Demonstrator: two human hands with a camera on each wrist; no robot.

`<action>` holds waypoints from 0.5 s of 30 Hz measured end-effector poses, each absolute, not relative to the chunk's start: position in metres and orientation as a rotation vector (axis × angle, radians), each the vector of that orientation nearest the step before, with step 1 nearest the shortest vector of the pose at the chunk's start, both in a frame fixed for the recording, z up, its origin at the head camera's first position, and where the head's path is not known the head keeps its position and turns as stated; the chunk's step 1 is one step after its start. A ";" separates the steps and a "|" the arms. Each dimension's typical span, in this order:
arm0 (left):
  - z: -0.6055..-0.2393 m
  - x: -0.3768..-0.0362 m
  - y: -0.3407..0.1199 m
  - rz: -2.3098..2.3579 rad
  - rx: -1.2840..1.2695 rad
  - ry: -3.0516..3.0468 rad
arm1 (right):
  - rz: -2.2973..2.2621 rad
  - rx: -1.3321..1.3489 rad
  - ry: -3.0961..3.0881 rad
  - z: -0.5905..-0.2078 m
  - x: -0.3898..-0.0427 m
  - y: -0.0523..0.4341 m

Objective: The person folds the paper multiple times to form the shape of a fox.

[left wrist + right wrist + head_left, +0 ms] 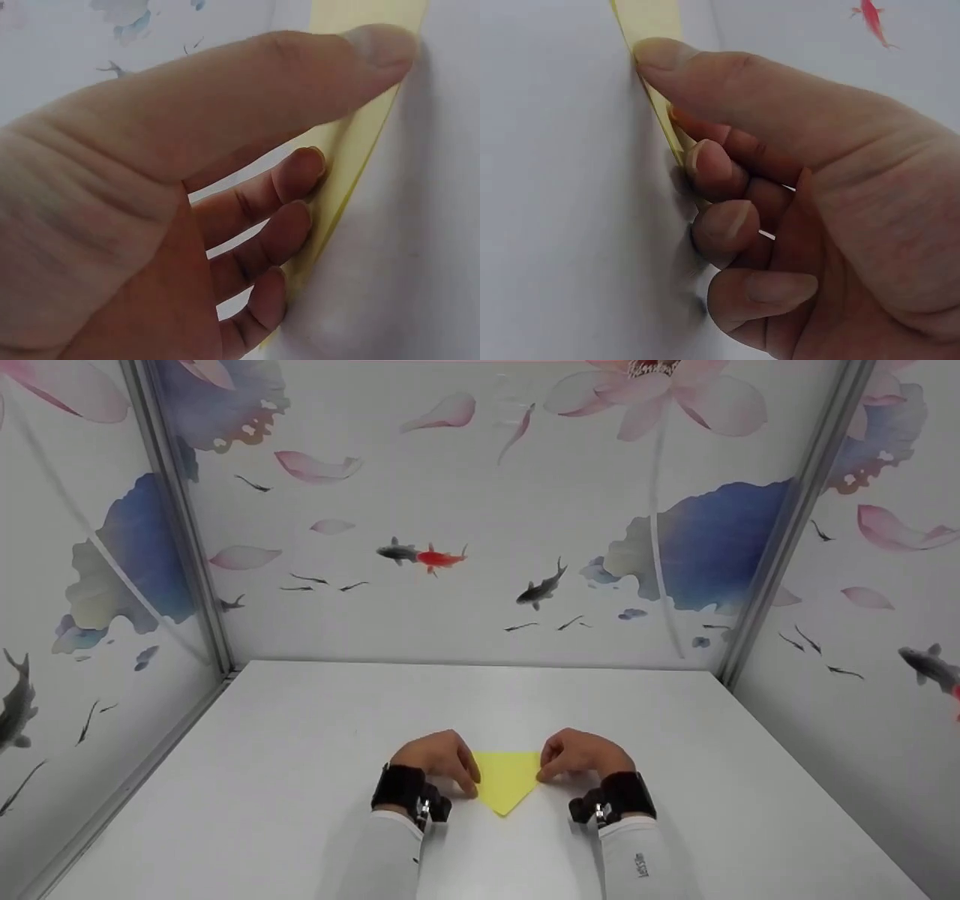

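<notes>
A sheet of yellow paper (507,780) lies low over the white table, between the two hands. From the head it shows a straight far edge and a point turned toward the person. My left hand (442,759) holds its left side; in the left wrist view the thumb (382,52) lies along the paper (352,161) with the other fingers curled beside it. On the opposite side my right hand (583,754) pinches the paper. The right wrist view has that thumb (667,58) on the paper's edge (649,19), the other fingers curled in below. Both hands cover the side corners.
The white table (300,705) spreads around the hands. Printed panels (465,622) with fish and petals stand behind it and at both sides, joined by metal posts (180,525). Black wrist straps (399,787) with small cameras sit on both wrists, above white sleeves (382,855).
</notes>
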State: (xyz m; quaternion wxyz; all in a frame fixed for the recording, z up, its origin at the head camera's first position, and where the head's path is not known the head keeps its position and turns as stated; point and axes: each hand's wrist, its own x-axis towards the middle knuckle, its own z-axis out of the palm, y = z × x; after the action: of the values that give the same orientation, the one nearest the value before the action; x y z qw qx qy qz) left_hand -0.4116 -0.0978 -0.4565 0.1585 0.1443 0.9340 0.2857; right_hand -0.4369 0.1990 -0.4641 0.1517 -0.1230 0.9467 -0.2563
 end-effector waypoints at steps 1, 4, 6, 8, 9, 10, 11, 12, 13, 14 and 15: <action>-0.455 -0.412 -0.097 0.811 0.408 2.674 | -0.727 -0.349 2.718 -0.462 -0.437 0.199; -0.453 -0.417 -0.097 0.834 0.420 2.673 | -0.712 -0.330 2.729 -0.457 -0.437 0.196; -0.453 -0.418 -0.099 0.855 0.452 2.662 | -0.675 -0.327 2.751 -0.452 -0.434 0.190; -0.452 -0.416 -0.101 0.839 0.479 2.660 | -0.590 -0.364 2.787 -0.448 -0.428 0.181; -0.451 -0.414 -0.101 0.811 0.494 2.659 | -0.512 -0.422 2.809 -0.447 -0.424 0.176; -0.450 -0.412 -0.100 0.767 0.515 2.666 | -0.416 -0.499 2.832 -0.445 -0.420 0.170; -0.448 -0.410 -0.099 0.710 0.545 2.679 | -0.300 -0.601 2.858 -0.444 -0.416 0.166; -0.447 -0.408 -0.097 0.638 0.586 2.693 | -0.176 -0.709 2.876 -0.443 -0.412 0.162; -0.445 -0.405 -0.094 0.556 0.634 2.710 | -0.058 -0.820 2.888 -0.442 -0.407 0.160; -0.442 -0.403 -0.091 0.469 0.689 2.728 | 0.059 -0.932 2.893 -0.442 -0.403 0.158; -0.440 -0.401 -0.087 0.384 0.752 2.749 | 0.173 -1.042 2.895 -0.441 -0.398 0.157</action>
State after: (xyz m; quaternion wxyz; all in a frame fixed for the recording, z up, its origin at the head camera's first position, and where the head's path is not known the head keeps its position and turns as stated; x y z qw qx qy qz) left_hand -0.4005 -0.0869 -0.4404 0.1328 0.2591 0.9475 0.1324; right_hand -0.3982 0.1569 -0.4408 0.0301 -0.3381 0.9390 0.0561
